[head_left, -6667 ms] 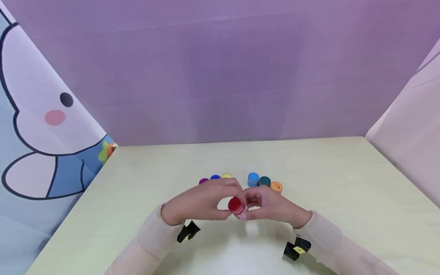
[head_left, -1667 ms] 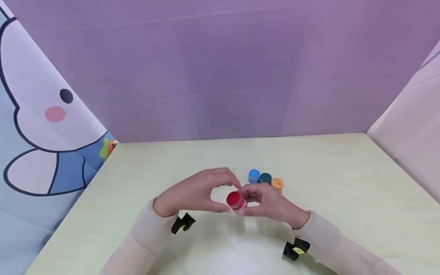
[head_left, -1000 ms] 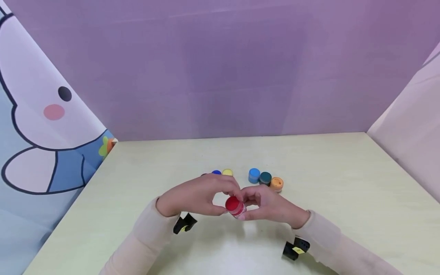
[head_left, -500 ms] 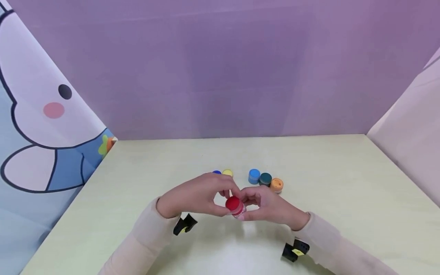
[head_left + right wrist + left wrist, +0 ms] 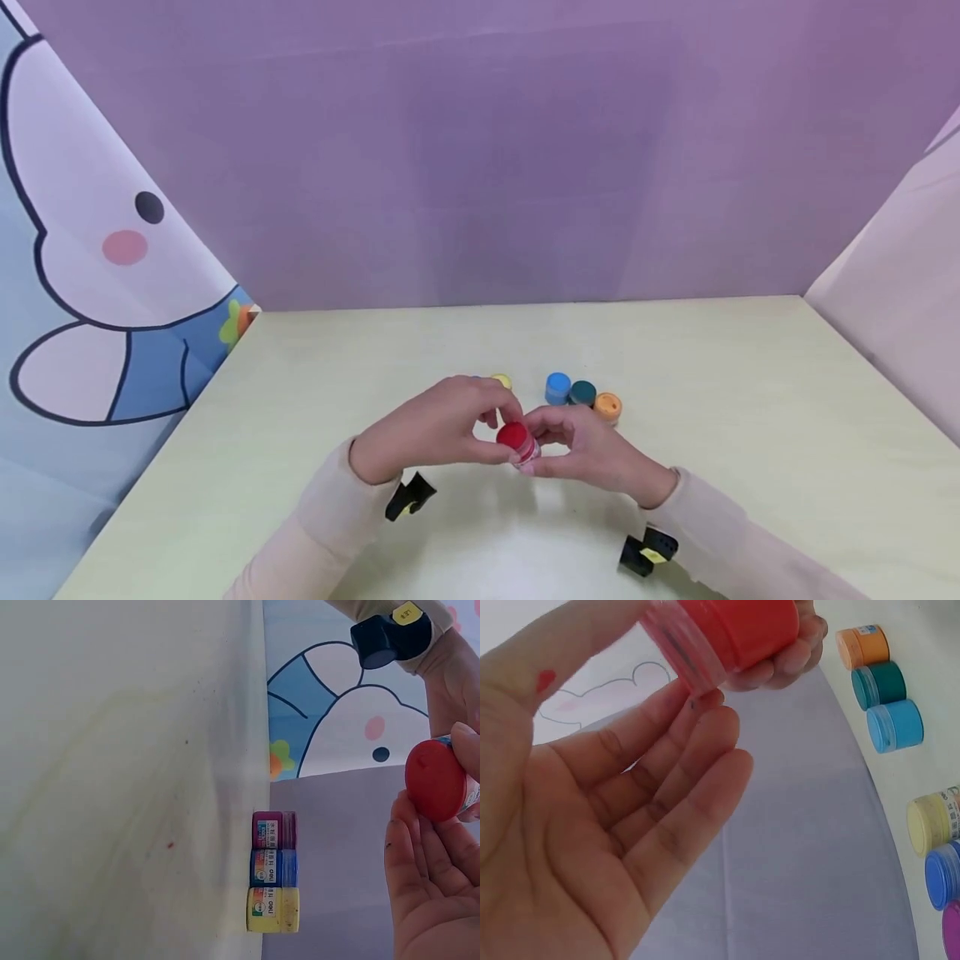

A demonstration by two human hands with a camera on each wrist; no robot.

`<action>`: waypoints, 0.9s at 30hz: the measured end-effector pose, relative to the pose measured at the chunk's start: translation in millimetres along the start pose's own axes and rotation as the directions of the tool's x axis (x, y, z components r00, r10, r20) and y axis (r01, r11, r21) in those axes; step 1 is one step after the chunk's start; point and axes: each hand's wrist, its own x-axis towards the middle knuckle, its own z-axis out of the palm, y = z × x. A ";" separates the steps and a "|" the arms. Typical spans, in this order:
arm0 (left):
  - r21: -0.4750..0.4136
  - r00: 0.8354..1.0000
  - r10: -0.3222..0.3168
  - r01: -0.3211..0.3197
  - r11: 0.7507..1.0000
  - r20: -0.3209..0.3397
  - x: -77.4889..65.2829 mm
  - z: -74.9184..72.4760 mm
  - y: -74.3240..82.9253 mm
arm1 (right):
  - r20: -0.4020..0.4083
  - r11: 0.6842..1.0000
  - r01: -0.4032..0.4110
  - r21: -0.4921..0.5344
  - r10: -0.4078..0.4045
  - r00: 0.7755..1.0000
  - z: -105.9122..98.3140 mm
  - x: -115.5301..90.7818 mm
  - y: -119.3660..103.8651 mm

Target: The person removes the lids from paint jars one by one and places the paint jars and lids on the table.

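A small paint jar, red with a clear lid rim [image 5: 513,437], is held up over the table between both hands. My right hand [image 5: 588,446] grips its body between thumb and fingers. At the lid end, my left hand [image 5: 442,425] has its thumb on one side and fingertips on the other. In the left wrist view the red jar [image 5: 761,630] lies tilted, with left-hand fingertips [image 5: 709,697] at the lid's rim. The right wrist view shows the jar's round red end [image 5: 433,781] above the right palm [image 5: 431,900]. A red smear marks the left thumb.
Beyond my right hand stand a light blue jar [image 5: 557,387], a dark green jar [image 5: 582,392] and an orange jar [image 5: 607,407]. A yellow jar [image 5: 271,910], a blue jar [image 5: 271,868] and a purple jar [image 5: 271,829] form another row, mostly behind my left hand in the head view.
My left hand was spread wider at the lid 1.7 seconds ago, then its fingers drew in on it. The left thumb now overlaps the jar's near side. The right hand keeps its grip.
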 end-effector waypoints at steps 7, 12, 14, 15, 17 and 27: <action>-0.101 0.990 0.125 -0.118 0.988 0.068 0.0 -4.2 0.4 | 0.071 0.996 0.063 0.062 -0.068 0.995 -2.0 0.2 2.3; -0.145 0.976 0.192 -0.176 0.974 0.107 -0.5 -3.8 0.5 | 0.103 0.994 0.058 0.096 -0.068 0.992 -2.3 0.4 1.3; -0.141 0.972 0.211 -0.195 0.971 0.106 -0.6 -4.0 0.3 | 0.115 0.993 0.058 0.107 -0.070 0.991 -2.6 0.3 0.8; -0.141 0.970 0.220 -0.204 0.969 0.105 -0.8 -4.1 0.2 | 0.121 0.992 0.057 0.114 -0.071 0.990 -2.6 0.3 0.6; -0.142 0.966 0.236 -0.220 0.965 0.104 -1.0 -4.6 0.3 | 0.129 0.991 0.060 0.123 -0.076 0.989 -2.6 0.2 0.2; -0.130 0.980 0.193 -0.185 0.974 0.048 -0.6 -6.5 0.4 | 0.111 0.986 0.113 0.121 -0.127 0.986 -3.3 0.3 1.6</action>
